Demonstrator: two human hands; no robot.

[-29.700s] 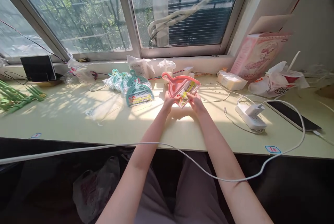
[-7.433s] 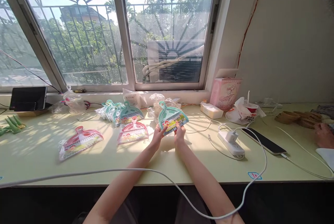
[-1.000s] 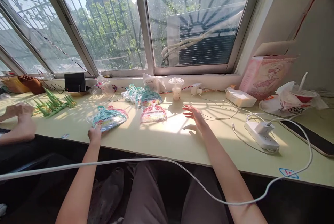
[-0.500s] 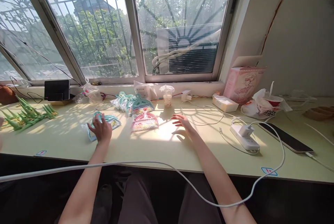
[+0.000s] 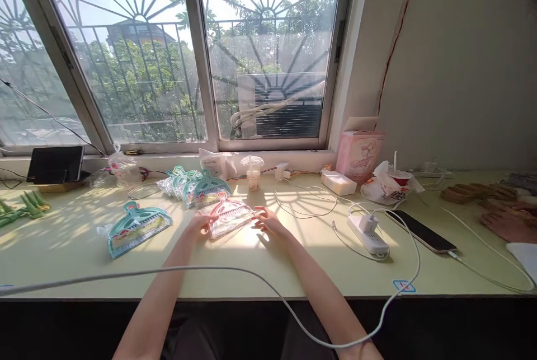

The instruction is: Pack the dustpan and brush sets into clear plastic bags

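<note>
A pink dustpan-and-brush set (image 5: 230, 215) in clear plastic wrap lies before me, its handle pointing away toward the window. My left hand (image 5: 202, 222) has closed its fingers on the set's left edge. At the opposite corner, my right hand (image 5: 271, 222) grips the right edge with thumb and curled fingers. To the left, a wrapped teal dustpan-and-brush set (image 5: 140, 228) rests by itself on the table. Behind the pink one lies a pile of several wrapped teal sets (image 5: 200, 186), overlapping each other.
A white cable (image 5: 226, 269) hangs across the foreground. At right are a power strip (image 5: 369, 235) and a phone (image 5: 422, 231). A lidded cup (image 5: 253, 174), a white box (image 5: 338, 182) and a pink box (image 5: 359, 154) stand toward the window. Someone's blurred hand (image 5: 509, 220) shows far right.
My left hand has left the teal set at the left and moved right to the pink set. My right hand has come to its right edge. The view has turned right.
</note>
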